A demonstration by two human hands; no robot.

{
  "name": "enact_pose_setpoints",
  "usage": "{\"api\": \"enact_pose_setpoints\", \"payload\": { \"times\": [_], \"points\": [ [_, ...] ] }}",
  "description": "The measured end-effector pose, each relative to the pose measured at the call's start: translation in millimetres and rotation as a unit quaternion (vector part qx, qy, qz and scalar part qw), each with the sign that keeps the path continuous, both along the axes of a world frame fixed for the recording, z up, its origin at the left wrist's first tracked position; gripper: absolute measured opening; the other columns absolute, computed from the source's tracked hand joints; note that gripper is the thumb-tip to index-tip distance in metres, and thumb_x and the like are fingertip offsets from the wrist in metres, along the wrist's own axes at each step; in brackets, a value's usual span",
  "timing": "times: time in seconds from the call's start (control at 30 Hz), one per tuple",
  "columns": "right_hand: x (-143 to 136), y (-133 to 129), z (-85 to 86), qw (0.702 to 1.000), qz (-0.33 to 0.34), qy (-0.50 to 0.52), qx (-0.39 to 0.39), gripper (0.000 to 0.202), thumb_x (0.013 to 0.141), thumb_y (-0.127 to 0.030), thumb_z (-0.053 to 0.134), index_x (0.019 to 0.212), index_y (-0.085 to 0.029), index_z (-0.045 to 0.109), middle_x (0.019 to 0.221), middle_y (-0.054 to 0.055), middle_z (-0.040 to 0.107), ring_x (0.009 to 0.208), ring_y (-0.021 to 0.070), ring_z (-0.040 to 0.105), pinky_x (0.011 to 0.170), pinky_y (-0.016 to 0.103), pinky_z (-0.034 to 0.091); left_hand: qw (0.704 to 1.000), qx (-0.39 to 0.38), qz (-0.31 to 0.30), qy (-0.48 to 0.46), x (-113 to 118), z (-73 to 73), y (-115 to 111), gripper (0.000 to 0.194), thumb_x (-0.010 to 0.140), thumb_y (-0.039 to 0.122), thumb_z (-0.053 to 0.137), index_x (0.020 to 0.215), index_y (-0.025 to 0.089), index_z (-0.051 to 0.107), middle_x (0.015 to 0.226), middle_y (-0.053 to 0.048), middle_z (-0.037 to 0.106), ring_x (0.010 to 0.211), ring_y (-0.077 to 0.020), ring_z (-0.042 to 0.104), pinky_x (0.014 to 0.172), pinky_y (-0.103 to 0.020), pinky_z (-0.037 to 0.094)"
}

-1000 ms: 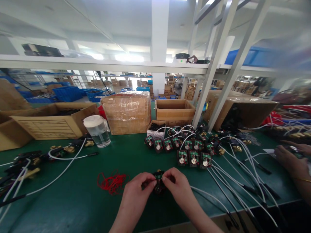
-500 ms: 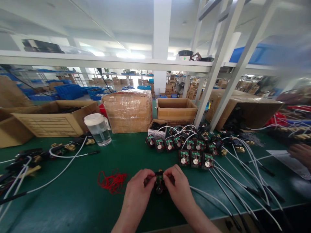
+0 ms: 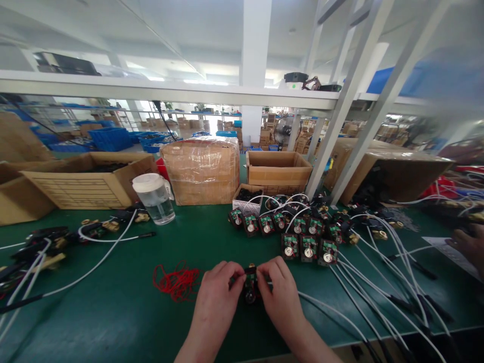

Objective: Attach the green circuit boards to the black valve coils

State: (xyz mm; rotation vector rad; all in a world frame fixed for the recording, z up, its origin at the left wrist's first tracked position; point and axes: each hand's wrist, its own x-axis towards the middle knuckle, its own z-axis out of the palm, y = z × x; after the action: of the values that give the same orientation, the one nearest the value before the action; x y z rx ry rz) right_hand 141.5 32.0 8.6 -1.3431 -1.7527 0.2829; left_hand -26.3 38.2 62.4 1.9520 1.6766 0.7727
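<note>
A small black device with a green circuit board [image 3: 250, 286] stands on the green table between my hands. At its left side, my left hand [image 3: 222, 290] has thumb and index finger pinched together at the upper edge. My right hand [image 3: 279, 286] pinches at the upper right edge in the same manner. Whatever fine part the fingertips hold is too small to name. Tangled red wires [image 3: 177, 282] lie left of my left hand. Several similar devices with round metal discs [image 3: 309, 248] sit in rows beyond my right hand.
A water jug [image 3: 154, 199], a taped carton [image 3: 204, 171] and an open carton [image 3: 279, 174] line the back. White cables [image 3: 378, 307] spread across the right side. More cabled parts [image 3: 45, 242] lie left. Another person's hand [image 3: 467, 244] is at the far right.
The view has shifted slightly, so most things appear a little further right. Both my hands remain pinched at the device. The other person's hand has moved a little.
</note>
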Motion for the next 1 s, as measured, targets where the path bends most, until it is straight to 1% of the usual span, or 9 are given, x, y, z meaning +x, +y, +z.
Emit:
{"api": "enact_pose_setpoints", "payload": {
  "times": [0.17,0.27,0.43,0.57,0.73,0.87,1.0],
  "points": [
    [-0.5,-0.3,-2.4,1.0,-0.002,-0.008,0.008,0.014,0.096,-0.011,0.051,0.088,-0.022,0.056,0.088,0.004,0.055,0.082,0.0208,0.055,0.074,0.036,0.045,0.999,-0.025,0.001,-0.041,0.1,0.3,2.1,0.011,0.084,0.023,0.06,0.076,0.024,0.066,0.08,0.002,0.066,0.076,-0.0175,0.062,0.075,-0.03,0.043],
    [-0.9,-0.5,-2.9,1.0,-0.004,0.0,0.006,0.015,0.096,-0.011,0.051,0.087,-0.022,0.056,0.088,0.004,0.055,0.082,0.0209,0.055,0.074,0.035,0.045,0.998,-0.022,0.009,-0.055,1.7,-2.0,3.8,0.01,0.083,0.023,0.059,0.075,0.024,0.065,0.079,0.002,0.065,0.074,-0.017,0.062,0.073,-0.03,0.044],
    [-2.4,-0.9,-0.6,1.0,-0.013,0.008,0.002,0.014,0.095,-0.011,0.051,0.087,-0.022,0.057,0.088,0.004,0.055,0.083,0.0211,0.056,0.073,0.035,0.046,0.996,-0.024,0.025,-0.08,6.6,-3.5,6.2,0.01,0.082,0.022,0.057,0.073,0.023,0.061,0.078,0.002,0.064,0.069,-0.0162,0.061,0.069,-0.028,0.044],
    [-4.4,-1.0,2.1,1.0,-0.019,0.02,-0.004,0.014,0.093,-0.011,0.051,0.088,-0.022,0.056,0.088,0.004,0.056,0.083,0.0208,0.057,0.073,0.034,0.047,0.994,-0.04,0.032,-0.093,7.5,-3.2,7.4,0.008,0.079,0.021,0.055,0.072,0.023,0.059,0.076,0.001,0.062,0.07,-0.0171,0.061,0.069,-0.029,0.044],
    [-4.6,-0.5,3.5,0.999,-0.02,0.036,-0.015,0.014,0.091,-0.009,0.053,0.088,-0.022,0.056,0.088,0.002,0.056,0.078,0.0187,0.058,0.069,0.031,0.048,0.986,-0.09,0.021,-0.142,2.4,-4.5,9.1,0.004,0.077,0.025,0.056,0.075,0.023,0.059,0.075,0.002,0.063,0.072,-0.0184,0.062,0.07,-0.029,0.046],
    [-3.5,-0.6,5.4,0.999,-0.011,0.043,-0.012,0.014,0.09,-0.009,0.054,0.088,-0.022,0.057,0.087,0.002,0.056,0.076,0.0176,0.058,0.068,0.029,0.048,0.976,-0.126,0.002,-0.179,-4.6,-4.4,9.1,0.007,0.076,0.03,0.059,0.077,0.023,0.059,0.075,0.002,0.064,0.074,-0.0194,0.062,0.07,-0.03,0.046],
    [-4.2,-1.4,9.2,0.998,0.0,0.062,-0.008,0.013,0.09,-0.009,0.054,0.088,-0.022,0.058,0.086,0.001,0.055,0.073,0.016,0.058,0.066,0.027,0.049,0.97,-0.127,-0.003,-0.209,-9.0,-4.9,7.3,0.012,0.076,0.034,0.06,0.08,0.023,0.06,0.076,0.001,0.065,0.076,-0.02,0.062,0.072,-0.03,0.047]
  ]
}}
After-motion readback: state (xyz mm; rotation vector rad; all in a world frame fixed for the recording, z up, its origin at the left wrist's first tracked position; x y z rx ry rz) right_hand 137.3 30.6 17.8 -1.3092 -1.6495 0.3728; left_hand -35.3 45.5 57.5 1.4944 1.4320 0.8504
